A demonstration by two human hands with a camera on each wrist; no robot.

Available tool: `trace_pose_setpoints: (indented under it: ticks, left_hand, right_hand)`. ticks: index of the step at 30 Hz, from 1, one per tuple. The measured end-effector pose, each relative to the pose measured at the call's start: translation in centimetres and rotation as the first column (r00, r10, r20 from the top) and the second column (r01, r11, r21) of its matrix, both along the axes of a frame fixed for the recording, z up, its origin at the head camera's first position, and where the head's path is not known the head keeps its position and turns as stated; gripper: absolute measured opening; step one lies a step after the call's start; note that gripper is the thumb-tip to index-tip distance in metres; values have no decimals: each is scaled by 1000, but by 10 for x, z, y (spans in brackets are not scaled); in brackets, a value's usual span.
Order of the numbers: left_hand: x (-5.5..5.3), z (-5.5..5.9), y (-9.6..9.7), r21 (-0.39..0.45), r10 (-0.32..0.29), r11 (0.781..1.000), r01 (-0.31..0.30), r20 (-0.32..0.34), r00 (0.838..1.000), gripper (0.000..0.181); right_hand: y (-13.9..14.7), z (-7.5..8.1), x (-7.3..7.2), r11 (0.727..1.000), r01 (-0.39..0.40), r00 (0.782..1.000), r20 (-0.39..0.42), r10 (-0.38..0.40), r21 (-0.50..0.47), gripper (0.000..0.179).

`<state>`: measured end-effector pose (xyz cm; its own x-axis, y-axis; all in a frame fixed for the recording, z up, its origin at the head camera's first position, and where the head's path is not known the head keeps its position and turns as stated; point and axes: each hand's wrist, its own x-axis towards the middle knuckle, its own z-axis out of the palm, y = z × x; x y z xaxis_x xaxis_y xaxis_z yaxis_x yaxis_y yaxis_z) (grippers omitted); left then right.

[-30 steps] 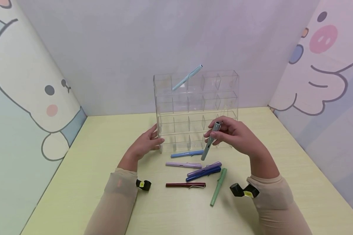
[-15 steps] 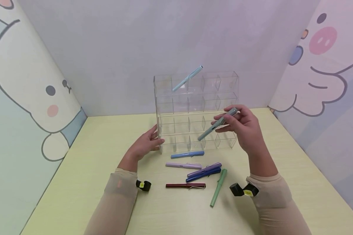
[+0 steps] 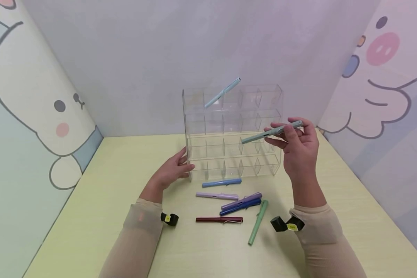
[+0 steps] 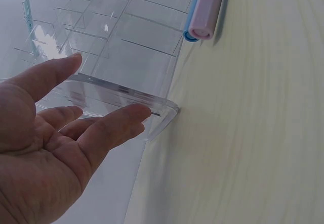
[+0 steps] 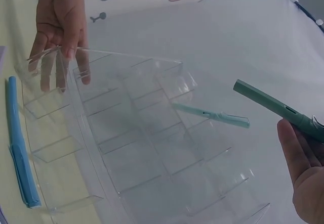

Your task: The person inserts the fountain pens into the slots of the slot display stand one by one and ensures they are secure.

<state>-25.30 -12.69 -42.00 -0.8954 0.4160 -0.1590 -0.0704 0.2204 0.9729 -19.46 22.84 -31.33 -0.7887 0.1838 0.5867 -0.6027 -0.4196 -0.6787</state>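
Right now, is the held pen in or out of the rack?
Out: the right hand grips the pen, and the right wrist view shows its free end clear of the rack.

Smooth, probably plastic grey-green pen (image 3: 272, 132), glossy clear rack (image 3: 215, 148), wood-grained table (image 3: 125, 173).

The right wrist view's edge cuts off the grey-green pen (image 5: 278, 106); the left wrist view's, the lilac pen (image 4: 206, 11).

rear wall (image 3: 142, 58) pale, plain | 2 side walls (image 3: 27, 104) w/ cartoon prints | tbl (image 3: 107, 173) lt yel, wood-grain
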Motion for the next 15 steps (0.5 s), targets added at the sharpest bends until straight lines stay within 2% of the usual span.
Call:
trace_pose_setpoints:
  ticks: [8, 12, 15]
  left_hand:
    - [1, -3, -1, 11, 6, 1000, -6, -2, 1000, 85]
    - [1, -6, 0, 5, 6, 1000, -6, 2, 1000, 85]
    - [0, -5, 0, -1, 5, 1000, -5, -10, 1000, 85]
  right_hand:
    - [0, -5, -8, 1000, -1, 1000, -13, 1, -21, 30]
    - [2, -3, -19, 1000, 6, 1000, 9, -6, -5, 35]
    - [5, 6, -32, 999, 32, 999, 21, -33, 23, 37]
